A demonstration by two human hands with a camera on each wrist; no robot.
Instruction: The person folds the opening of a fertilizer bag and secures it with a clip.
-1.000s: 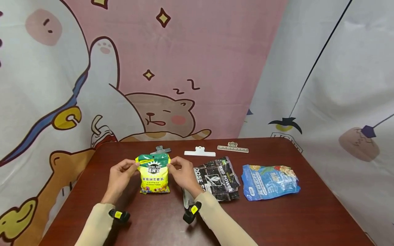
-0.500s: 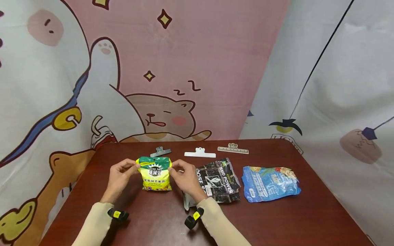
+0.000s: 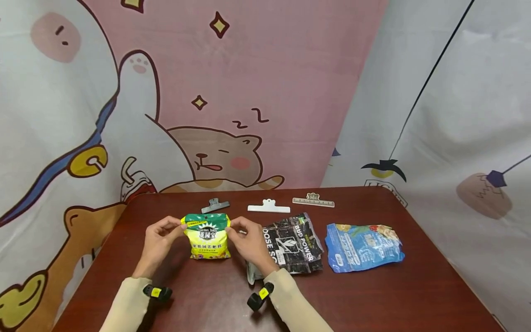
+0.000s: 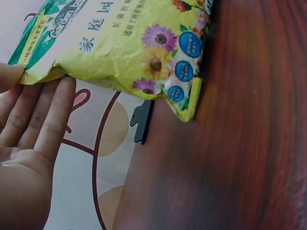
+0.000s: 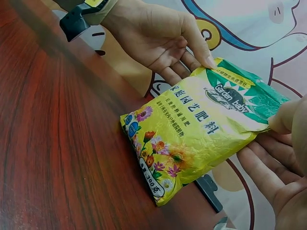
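Note:
A yellow fertilizer bag with a green top band stands near the left middle of the table, seen in all three views. My left hand pinches its upper left corner between thumb and fingers. At the opposite top corner, my right hand pinches the bag in the same way. The right wrist view shows the printed front of the bag from the side, flowers along its lower part. The left wrist view has the thumb on the front, with the other fingers underneath the edge.
Behind the bag lie a dark grey clip, a white clip and a ruler-marked clip. A black bag lies partly behind my right hand. Further right is a blue bag. A printed cloth hangs behind the table.
The fertilizer bag looks shorter in the head view than a second ago, its front tilted differently. The dark grey clip, partly covered by it before, shows fully. Both hands keep their pinch.

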